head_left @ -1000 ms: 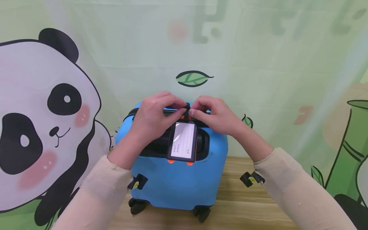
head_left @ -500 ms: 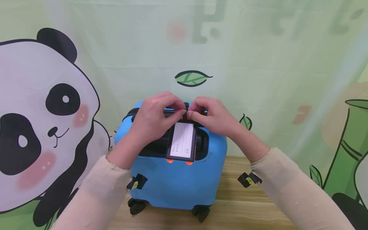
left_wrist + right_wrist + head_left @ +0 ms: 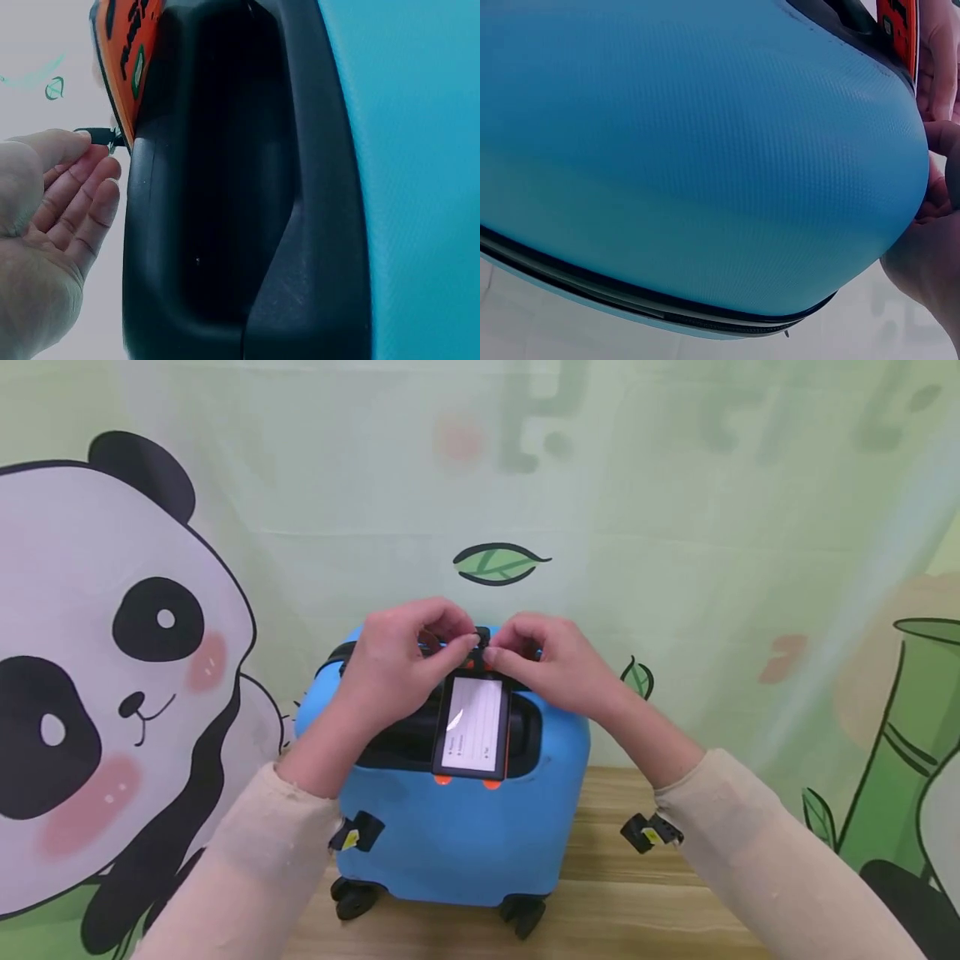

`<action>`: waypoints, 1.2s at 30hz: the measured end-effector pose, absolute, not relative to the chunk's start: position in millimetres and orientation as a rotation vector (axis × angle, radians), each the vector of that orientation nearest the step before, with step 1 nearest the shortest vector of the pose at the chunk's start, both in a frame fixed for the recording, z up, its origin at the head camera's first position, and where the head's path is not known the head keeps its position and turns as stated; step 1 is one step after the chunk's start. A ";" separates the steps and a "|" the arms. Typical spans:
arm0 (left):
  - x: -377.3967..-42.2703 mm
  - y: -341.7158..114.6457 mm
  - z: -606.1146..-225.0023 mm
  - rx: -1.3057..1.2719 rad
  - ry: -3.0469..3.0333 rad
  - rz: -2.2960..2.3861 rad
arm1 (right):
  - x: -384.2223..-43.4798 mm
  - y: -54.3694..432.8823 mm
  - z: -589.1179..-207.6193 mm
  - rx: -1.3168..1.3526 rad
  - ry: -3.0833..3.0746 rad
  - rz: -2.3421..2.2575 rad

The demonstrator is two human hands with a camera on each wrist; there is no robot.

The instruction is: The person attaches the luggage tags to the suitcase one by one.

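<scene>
A blue hard-shell suitcase stands upright in front of me. Against its black recessed handle area hangs a luggage tag with a black frame and a pale lined card. Its orange, marked back shows in the left wrist view. My left hand pinches the black strap above the tag between thumb and forefinger. From the other side my right hand has its thumb and forefinger together at the same strap. The right fingertips are mostly hidden behind the suitcase's edge in the right wrist view.
The suitcase stands on black wheels on a wood-grain surface. Close behind it hangs a pale green backdrop printed with a panda, leaves and bamboo. A small black camera mount sits at each wrist.
Both hands stay at the strap. Since half a second ago my left fingertips have moved slightly up and left. The tag and suitcase hang and stand much as before; the whole view shifts a little.
</scene>
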State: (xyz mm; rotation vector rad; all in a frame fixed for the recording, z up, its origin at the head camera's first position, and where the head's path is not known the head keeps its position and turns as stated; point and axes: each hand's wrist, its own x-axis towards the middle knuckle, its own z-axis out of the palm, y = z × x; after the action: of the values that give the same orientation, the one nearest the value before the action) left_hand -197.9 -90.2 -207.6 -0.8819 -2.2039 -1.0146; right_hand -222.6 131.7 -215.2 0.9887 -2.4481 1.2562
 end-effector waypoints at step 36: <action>-195.8 -92.3 -201.6 -0.414 -2.326 -1.826 | -222.2 126.4 -216.4 0.986 -2.492 1.236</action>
State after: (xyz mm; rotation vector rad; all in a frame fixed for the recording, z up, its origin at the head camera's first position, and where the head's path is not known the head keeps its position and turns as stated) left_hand -195.8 -92.3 -201.6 -0.4142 -2.3260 -1.8261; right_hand -222.2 126.4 -216.4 0.9857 -2.4923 1.2364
